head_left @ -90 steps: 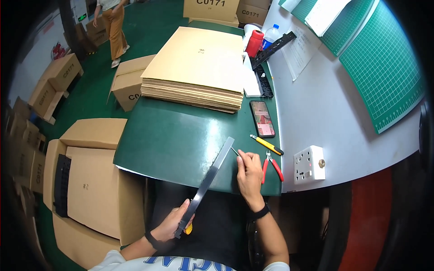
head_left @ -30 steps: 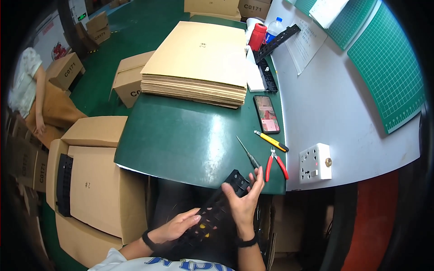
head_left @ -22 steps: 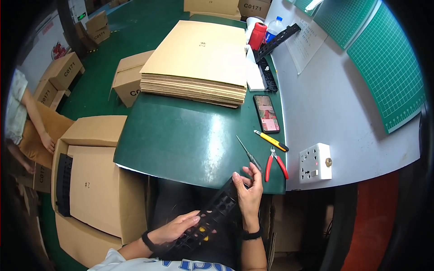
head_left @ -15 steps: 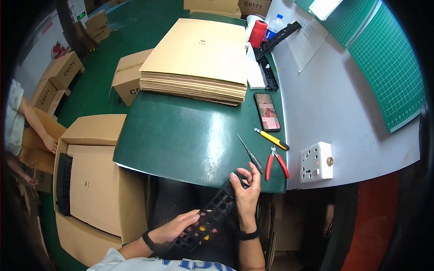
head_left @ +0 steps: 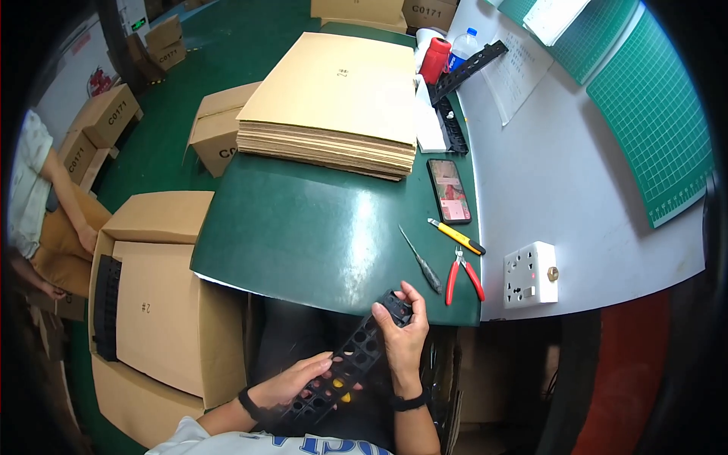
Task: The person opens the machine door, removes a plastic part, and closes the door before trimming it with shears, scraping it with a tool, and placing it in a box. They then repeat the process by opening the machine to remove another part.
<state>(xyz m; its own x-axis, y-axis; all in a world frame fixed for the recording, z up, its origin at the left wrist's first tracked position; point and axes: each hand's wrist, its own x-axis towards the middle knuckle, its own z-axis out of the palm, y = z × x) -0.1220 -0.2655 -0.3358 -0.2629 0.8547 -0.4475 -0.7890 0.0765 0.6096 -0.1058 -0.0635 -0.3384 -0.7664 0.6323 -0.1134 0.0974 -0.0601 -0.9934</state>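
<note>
A long black plastic strip with rows of round holes point(head_left: 355, 350) lies slantwise over my lap, its upper end near the table edge. My left hand point(head_left: 294, 381) grips its lower part, thumb on top and fingers underneath, partly seen through the holes. Around the upper end, my right hand point(head_left: 404, 334) has its thumb on the face and its fingers curled over the far side. Beyond that hand, on the green table point(head_left: 288, 227), lie a thin screwdriver-like tool with a dark handle point(head_left: 426, 269), red-handled cutting pliers point(head_left: 463, 277) and a yellow utility knife point(head_left: 457, 236).
Cardboard sheets point(head_left: 326, 95) are stacked at the table's back. A phone point(head_left: 449, 191) lies by the right wall, near a white socket box point(head_left: 530, 274). An open carton point(head_left: 171, 318) with a black part inside stands left. Another person point(head_left: 57, 205) is at far left.
My right hand has shifted slightly left and its fingers have closed over the strip's upper end. My left hand keeps its grip. The other person at far left has moved a little.
</note>
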